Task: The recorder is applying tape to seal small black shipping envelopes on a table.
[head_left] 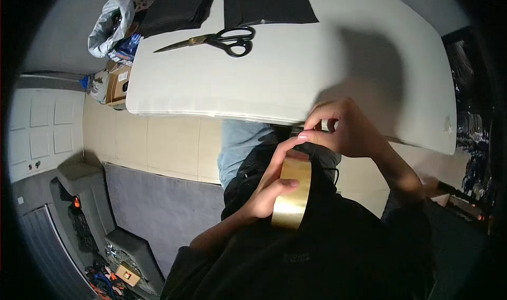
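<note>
My left hand (268,194) is wrapped round a roll of shiny gold-coloured tape (293,193), held upright in front of my dark top. The thumb lies across the roll's outer face, and the fingers reach up behind it. My right hand (346,128) is closed in a pinch at the table's front edge, its thumb and fingertips meeting the left fingertips just above the roll. Whatever lies between those fingertips is too small to make out. Large scissors (216,40) with black handles rest on the white table (296,73), blades pointing left.
Two stacks of black sheet material (269,4) lie at the table's far side. Left of the table stand a plastic bag (112,26) and a cardboard box (117,83). A grey sofa (84,189) and rug (163,210) are at the lower left. Dark wrapped goods (472,115) stand at right.
</note>
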The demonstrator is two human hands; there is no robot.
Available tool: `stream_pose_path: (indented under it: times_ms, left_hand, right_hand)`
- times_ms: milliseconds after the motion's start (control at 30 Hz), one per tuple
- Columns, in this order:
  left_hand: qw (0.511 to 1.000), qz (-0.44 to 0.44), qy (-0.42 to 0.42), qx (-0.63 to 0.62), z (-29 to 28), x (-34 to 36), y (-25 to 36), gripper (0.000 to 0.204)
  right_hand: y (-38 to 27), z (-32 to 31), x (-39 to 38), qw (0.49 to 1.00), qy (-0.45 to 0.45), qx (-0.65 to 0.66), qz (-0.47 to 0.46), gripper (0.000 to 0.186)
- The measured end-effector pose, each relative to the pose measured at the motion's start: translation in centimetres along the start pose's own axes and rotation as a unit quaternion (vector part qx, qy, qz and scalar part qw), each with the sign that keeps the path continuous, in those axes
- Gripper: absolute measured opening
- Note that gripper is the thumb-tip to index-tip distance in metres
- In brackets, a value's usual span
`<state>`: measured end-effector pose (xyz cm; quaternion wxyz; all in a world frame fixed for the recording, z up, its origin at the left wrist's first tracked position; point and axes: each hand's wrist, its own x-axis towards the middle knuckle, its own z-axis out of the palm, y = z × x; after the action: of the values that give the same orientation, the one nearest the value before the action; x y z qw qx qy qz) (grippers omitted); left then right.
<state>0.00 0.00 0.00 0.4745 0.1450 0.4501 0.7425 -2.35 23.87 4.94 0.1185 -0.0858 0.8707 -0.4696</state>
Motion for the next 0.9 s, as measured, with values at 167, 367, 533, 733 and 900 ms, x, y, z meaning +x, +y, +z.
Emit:
stream_pose_path:
  times_ms: [167, 367, 533, 733, 900]
  left_hand:
    - [0.991, 0.045, -0.071, 0.108, 1.0, 0.0, -0.6, 0.123]
    - [0.983, -0.002, -0.108, 0.149, 1.6, -0.2, -0.9, 0.137]
    - [0.998, -0.039, -0.057, -0.001, 1.5, -0.1, -3.0, 0.115]
    - [0.997, -0.057, -0.049, -0.009, 1.2, 0.4, -4.0, 0.109]
    - [0.998, -0.047, -0.049, 0.005, 1.9, 0.1, -2.8, 0.100]
  right_hand:
    - [0.7, -1.3, -1.7, 0.999, 0.024, 0.023, 0.007, 0.013]
    - [2.2, -0.9, -2.4, 0.997, 0.051, -0.039, -0.037, 0.013]
    - [-0.6, -3.5, -3.5, 0.977, 0.177, -0.077, -0.088, 0.014]
    - [3.7, -2.8, 0.2, 0.995, 0.086, -0.051, -0.002, 0.017]
    - [5.4, -2.1, 0.4, 0.994, 0.069, -0.076, -0.036, 0.014]
